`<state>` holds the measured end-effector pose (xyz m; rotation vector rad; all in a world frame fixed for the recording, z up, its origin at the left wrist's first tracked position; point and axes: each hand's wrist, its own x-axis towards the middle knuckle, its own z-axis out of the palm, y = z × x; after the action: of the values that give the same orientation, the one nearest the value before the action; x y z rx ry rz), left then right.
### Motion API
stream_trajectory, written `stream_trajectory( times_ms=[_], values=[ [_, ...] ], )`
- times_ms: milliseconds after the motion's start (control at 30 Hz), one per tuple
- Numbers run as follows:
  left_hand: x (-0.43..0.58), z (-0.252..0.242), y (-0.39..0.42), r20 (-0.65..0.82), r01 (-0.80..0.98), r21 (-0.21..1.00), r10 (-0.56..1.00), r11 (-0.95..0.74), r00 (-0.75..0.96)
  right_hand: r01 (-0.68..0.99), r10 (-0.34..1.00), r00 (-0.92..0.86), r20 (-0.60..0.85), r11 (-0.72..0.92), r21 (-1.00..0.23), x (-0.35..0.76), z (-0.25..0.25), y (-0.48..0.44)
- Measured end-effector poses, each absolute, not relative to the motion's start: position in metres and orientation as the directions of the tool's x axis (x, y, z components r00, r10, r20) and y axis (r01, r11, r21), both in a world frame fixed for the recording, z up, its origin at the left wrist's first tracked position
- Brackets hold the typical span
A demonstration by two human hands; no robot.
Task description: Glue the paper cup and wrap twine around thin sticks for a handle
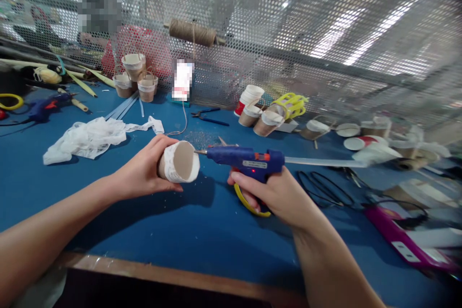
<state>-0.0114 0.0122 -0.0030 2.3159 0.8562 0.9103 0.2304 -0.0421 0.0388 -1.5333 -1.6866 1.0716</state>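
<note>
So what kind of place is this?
Probably a craft workshop: the right hand holds a hot glue gun pointed at a lace-trimmed cup in the left hand, there's a spool of twine, and little cups with handles sit stacked at the back.

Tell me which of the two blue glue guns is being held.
The glue gun in the right hand, its nozzle by the cup in the left hand; the other glue gun lies on the table, far left.
</note>
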Motion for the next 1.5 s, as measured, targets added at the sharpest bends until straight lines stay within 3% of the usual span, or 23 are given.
stream_trajectory(
  times_ms=[333, 467, 633, 733, 1100, 1267, 1400, 1500],
  values=[
    [-0.011, -0.004, 0.014, 0.481, 0.437, 0.556, 0.702, -0.707, 0.525, 0.608, 0.977, -0.157, -0.146, -0.021, -0.793, 0.227, 0.041, -0.044],
    [-0.012, -0.006, 0.014, 0.474, 0.399, 0.623, 0.731, -0.673, 0.491, 0.549, 0.963, -0.203, -0.178, -0.039, -0.835, 0.228, 0.041, -0.045],
    [-0.013, -0.003, 0.011, 0.214, 0.174, 0.915, 0.804, -0.363, 0.555, 0.274, 0.970, -0.238, -0.055, 0.013, -0.962, 0.232, 0.036, -0.043],
    [-0.014, 0.001, 0.009, 0.091, 0.036, 0.988, 0.755, -0.150, 0.649, 0.125, 0.977, -0.211, -0.006, 0.021, -0.992, 0.232, 0.033, -0.041],
    [-0.018, 0.004, 0.004, 0.036, -0.224, 0.947, 0.621, 0.228, 0.783, -0.006, 0.966, -0.236, -0.106, -0.111, -0.994, 0.221, 0.029, -0.041],
    [-0.016, 0.005, 0.001, 0.045, -0.254, 0.939, 0.649, 0.232, 0.760, -0.083, 0.959, -0.254, -0.121, -0.146, -0.986, 0.218, 0.026, -0.041],
    [-0.015, 0.004, 0.001, 0.052, -0.253, 0.944, 0.658, 0.214, 0.751, -0.027, 0.974, -0.213, -0.076, -0.084, -0.996, 0.218, 0.027, -0.043],
    [-0.016, 0.003, 0.003, 0.072, -0.263, 0.947, 0.675, 0.186, 0.735, 0.204, 0.988, -0.150, 0.024, 0.055, -0.977, 0.221, 0.030, -0.045]
  ],
)
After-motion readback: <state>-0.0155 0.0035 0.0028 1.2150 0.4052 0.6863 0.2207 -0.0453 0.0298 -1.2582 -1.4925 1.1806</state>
